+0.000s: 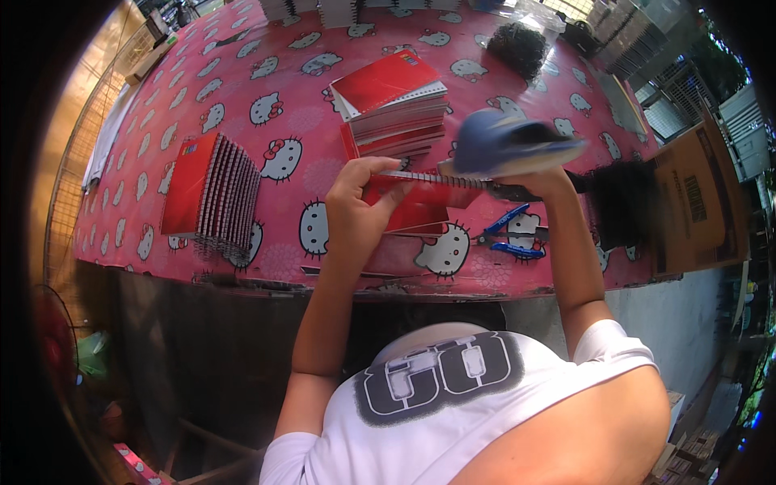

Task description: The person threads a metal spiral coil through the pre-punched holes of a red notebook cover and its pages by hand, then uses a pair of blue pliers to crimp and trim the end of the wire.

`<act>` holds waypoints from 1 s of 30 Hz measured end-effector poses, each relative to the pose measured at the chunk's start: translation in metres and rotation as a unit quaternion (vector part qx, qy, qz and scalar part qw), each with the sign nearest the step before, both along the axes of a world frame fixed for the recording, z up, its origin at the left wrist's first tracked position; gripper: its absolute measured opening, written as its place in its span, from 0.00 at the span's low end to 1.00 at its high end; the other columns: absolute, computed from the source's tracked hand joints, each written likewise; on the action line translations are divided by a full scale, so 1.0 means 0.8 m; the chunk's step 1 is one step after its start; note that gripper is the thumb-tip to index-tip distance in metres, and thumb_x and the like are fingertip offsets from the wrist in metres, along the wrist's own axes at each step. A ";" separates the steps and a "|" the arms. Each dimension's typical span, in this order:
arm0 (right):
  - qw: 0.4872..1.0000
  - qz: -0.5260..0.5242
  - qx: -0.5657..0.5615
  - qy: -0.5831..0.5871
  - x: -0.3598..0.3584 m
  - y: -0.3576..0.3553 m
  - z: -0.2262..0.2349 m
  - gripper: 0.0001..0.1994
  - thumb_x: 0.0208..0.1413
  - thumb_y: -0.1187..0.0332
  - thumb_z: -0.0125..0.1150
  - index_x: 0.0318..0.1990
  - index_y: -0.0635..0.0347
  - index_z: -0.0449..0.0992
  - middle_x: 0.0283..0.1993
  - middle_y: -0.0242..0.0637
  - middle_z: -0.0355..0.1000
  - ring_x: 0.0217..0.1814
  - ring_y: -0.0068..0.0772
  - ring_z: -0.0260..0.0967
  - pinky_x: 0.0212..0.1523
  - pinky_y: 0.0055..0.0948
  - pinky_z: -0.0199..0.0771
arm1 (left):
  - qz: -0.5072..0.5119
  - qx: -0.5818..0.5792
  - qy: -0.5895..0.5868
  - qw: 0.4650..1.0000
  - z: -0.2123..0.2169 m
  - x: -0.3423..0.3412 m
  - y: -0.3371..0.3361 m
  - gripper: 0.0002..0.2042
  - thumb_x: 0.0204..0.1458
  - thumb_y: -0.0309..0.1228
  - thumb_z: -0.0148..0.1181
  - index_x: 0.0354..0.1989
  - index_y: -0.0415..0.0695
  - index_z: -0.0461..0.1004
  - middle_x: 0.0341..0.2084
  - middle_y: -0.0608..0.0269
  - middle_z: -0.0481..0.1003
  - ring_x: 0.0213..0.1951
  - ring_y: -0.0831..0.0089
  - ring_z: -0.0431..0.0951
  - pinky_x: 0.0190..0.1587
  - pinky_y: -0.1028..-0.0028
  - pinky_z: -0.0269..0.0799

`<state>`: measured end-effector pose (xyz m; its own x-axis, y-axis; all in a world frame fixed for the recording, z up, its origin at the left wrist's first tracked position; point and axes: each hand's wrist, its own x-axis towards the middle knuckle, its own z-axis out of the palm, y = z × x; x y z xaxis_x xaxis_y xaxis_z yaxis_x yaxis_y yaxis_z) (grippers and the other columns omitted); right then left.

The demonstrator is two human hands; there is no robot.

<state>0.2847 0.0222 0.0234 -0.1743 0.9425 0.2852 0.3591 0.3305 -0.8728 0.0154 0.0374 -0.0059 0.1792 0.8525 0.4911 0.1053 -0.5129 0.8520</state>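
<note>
My left hand [360, 198] pinches the left end of a red notebook [465, 196], thumb on its near side. A dark spiral coil runs along the notebook's upper edge, toward my right hand [548, 183]. Over the right hand lies a blurred blue object with a pale rim [513, 144]; it hides most of the fingers, and I cannot tell whether it is worn or held. Beneath the notebook, another red cover [420, 218] lies on the table. Blue-handled cutting pliers [513, 234] rest open just below my right hand.
Beyond my hands stands a stack of red notebooks [396, 97]; coil-bound ones [212, 194] are piled at left. Black coils lie in a heap [517, 50] at far right and a bunch [626, 206] by a cardboard box [702, 202]. A pink patterned cover [283, 214] lines the table.
</note>
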 end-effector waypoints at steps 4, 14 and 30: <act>0.995 -0.040 -0.028 -0.093 -0.011 0.015 0.002 0.15 0.40 0.82 0.67 0.39 0.65 0.74 0.37 0.33 0.75 0.41 0.23 0.73 0.44 0.22 0.73 | -0.072 -0.103 -0.134 0.983 -0.015 -0.006 -0.003 0.14 0.45 0.17 0.67 0.42 0.40 0.78 0.40 0.62 0.77 0.43 0.76 0.77 0.46 0.76 0.74; 0.999 -0.023 0.011 -0.037 -0.042 0.006 0.014 0.23 0.41 0.80 0.65 0.49 0.60 0.74 0.38 0.37 0.76 0.41 0.21 0.72 0.43 0.23 0.73 | -0.091 -0.082 -0.124 0.985 -0.032 -0.030 0.008 0.15 0.49 0.14 0.62 0.46 0.36 0.77 0.39 0.58 0.80 0.38 0.76 0.79 0.44 0.77 0.76; 0.893 -0.085 -0.025 -0.441 -0.010 -0.173 -0.041 0.32 0.47 0.56 0.67 0.58 0.60 0.66 0.67 0.46 0.55 0.72 0.48 0.49 0.69 0.45 0.48 | -0.025 0.233 0.097 0.967 0.021 -0.018 -0.063 0.19 0.42 0.17 0.68 0.46 0.41 0.76 0.43 0.55 0.78 0.45 0.63 0.78 0.44 0.72 0.75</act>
<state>0.2770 -0.1164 -0.0093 -0.1628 0.9845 0.0650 0.9555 0.1738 -0.2384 0.0008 -0.0126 0.0110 0.3422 0.5344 0.7729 0.2050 -0.8452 0.4936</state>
